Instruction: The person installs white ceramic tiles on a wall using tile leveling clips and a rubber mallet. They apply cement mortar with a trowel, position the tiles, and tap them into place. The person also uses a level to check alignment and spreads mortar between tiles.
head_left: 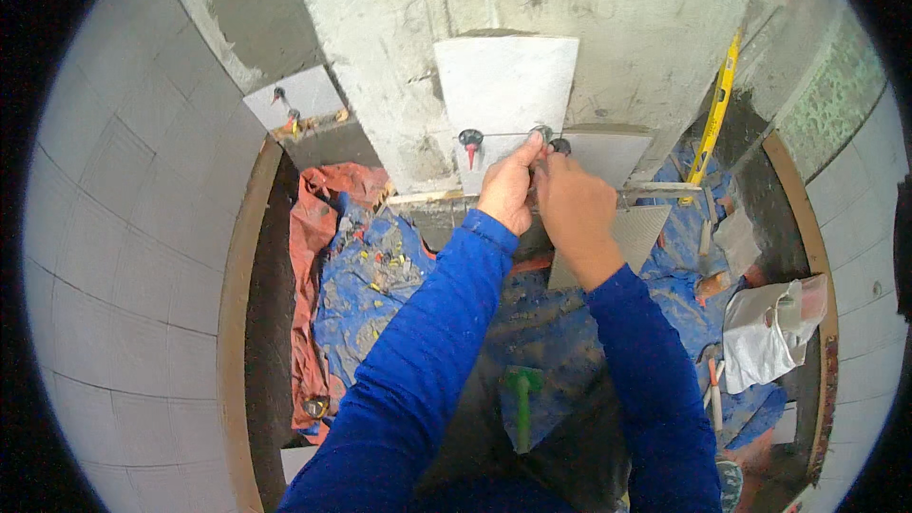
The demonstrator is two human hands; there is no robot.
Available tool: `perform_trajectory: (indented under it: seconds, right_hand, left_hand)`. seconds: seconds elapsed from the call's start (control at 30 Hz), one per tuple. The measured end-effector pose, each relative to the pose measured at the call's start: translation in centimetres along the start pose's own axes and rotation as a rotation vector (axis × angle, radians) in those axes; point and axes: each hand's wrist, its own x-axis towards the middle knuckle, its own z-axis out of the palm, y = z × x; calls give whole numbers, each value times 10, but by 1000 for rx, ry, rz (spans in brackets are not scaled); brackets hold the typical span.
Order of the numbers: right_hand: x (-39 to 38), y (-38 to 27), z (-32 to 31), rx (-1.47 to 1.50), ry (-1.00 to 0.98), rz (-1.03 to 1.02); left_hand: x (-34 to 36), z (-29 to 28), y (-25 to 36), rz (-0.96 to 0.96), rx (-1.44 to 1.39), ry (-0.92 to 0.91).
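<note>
A white tile (503, 85) is on the concrete wall above a lower row, with a white tile (613, 157) at the right. A black round levelling clip with red pin (470, 144) sits on the lower seam, left of my hands. At that seam, my left hand (508, 185) has its thumb pressed on a small round clip (540, 135). My right hand (579, 209) is closed beside it, at another black clip (560, 146); its fingertips hide most of what they grip.
A yellow level (711, 119) leans at the right. Blue sheeting (370, 275) and red sheeting (313, 228) cover the floor below, with a green-handled tool (522, 408), a hammer (714, 380) and a white sack (765, 337). Tiled walls (123, 256) flank both sides.
</note>
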Motion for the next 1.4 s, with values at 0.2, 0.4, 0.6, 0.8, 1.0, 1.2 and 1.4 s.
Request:
perform_trajectory:
  seconds: [0.2, 0.4, 0.6, 0.8, 1.0, 1.2, 1.4]
  right_hand:
    - [-66, -7, -1, 21, -306, 37]
    - [-182, -12, 34, -42, -915, -42]
    - [-144, 15, 22, 49, -556, 250]
    - [-28, 27, -21, 145, 4, -2]
    - [-1, 13, 1, 196, 74, 54]
    - [12, 1, 13, -57, 51, -40]
    - [15, 9, 16, 26, -3, -123]
  left_hand:
    - [-31, -2, -1, -33, 161, 38]
    - [-51, -19, 7, -26, 297, 16]
    - [-36, -23, 19, -6, 401, -6]
    - [-3, -12, 18, -24, 326, -142]
    - [24, -25, 26, -160, 53, -325]
    - [15, -21, 28, -155, 194, -232]
    - [12, -9, 31, -206, 130, -94]
